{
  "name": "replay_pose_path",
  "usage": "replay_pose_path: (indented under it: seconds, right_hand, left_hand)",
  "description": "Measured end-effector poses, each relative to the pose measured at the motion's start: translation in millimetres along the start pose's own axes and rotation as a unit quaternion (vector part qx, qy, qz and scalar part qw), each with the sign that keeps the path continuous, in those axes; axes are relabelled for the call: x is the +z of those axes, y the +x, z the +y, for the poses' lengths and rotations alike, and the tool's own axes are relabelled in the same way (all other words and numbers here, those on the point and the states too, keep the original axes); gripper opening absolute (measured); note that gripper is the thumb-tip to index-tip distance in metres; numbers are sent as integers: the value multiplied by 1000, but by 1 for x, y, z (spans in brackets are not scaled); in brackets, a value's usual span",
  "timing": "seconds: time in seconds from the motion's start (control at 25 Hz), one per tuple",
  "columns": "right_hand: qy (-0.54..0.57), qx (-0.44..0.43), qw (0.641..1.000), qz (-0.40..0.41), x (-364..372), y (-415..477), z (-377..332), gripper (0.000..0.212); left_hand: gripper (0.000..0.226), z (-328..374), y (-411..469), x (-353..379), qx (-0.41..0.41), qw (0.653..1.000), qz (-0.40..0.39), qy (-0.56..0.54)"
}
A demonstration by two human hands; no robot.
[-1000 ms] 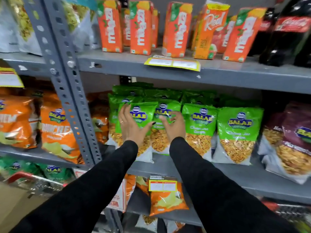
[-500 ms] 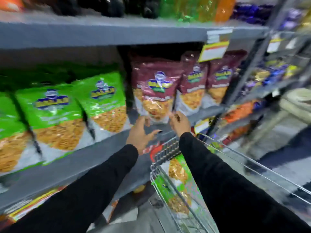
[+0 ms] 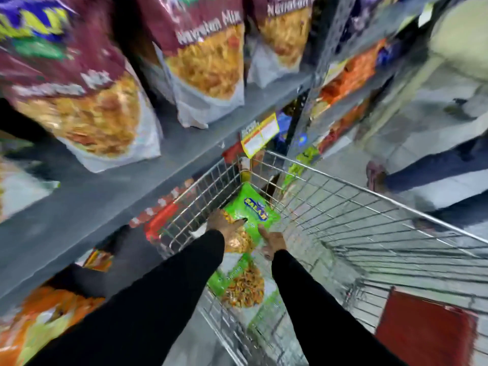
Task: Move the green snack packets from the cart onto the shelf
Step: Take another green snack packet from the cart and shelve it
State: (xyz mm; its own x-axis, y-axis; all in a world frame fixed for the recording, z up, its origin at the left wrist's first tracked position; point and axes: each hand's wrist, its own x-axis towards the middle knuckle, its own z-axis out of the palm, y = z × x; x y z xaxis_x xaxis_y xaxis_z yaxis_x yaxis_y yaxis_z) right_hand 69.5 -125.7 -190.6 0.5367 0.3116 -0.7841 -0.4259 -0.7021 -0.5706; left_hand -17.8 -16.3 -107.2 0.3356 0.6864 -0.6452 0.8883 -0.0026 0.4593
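Hands reach down into the wire cart (image 3: 343,207), both in black sleeves. The left hand (image 3: 224,224) lies flat on the top green snack packet (image 3: 250,212), with its fingers spread over the see-through part where the yellow-orange snack shows. The right hand (image 3: 273,243) touches the near right edge of the same packet, its fingers bent, but the picture is too blurry to say if that grip has closed on the packet. This packet is bright green and shiny, with a blue and yellow oval label near the top, and it leans against the far left corner of the cart. A second green packet (image 3: 237,283) lies lower in the cart, closer to the person, with orange snack showing through its clear window. The grey shelf (image 3: 111,196) runs just beside the cart on the left. Big maroon mix packets (image 3: 206,56) stand on it in a row. A yellow price tag (image 3: 260,134) hangs from the shelf edge, just above the far corner of the cart.
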Motion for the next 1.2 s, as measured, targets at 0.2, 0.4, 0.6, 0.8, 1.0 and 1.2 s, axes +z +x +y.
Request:
replay_pose_path:
  seconds: [0.2,0.4,0.6,0.8,1.0,1.2]
  right_hand:
    - [115,40,993,1,26,7,-11,68]
    - [210,22,977,4,27,6,-19,62]
    - [182,-4,983,31,6,-2,-15,54]
    - [129,-65,990,-2,-25,-35,-20,49]
    - [110,-172,977,-66,-54,-83,-66,30]
    - [-13,-297,951,-84,-65,-191,-149,46]
  left_hand:
    - [79,2,52,7,24,996,3,86]
    - [90,-8,71,21,4,994,-5,112]
    - [79,-9,66,30,10,995,-93,29]
    - [112,-13,39,25,-53,976,-152,-149]
    - [87,3,4,-19,16,933,-220,-283]
    - [75,26,-92,-115,188,907,-140,-349]
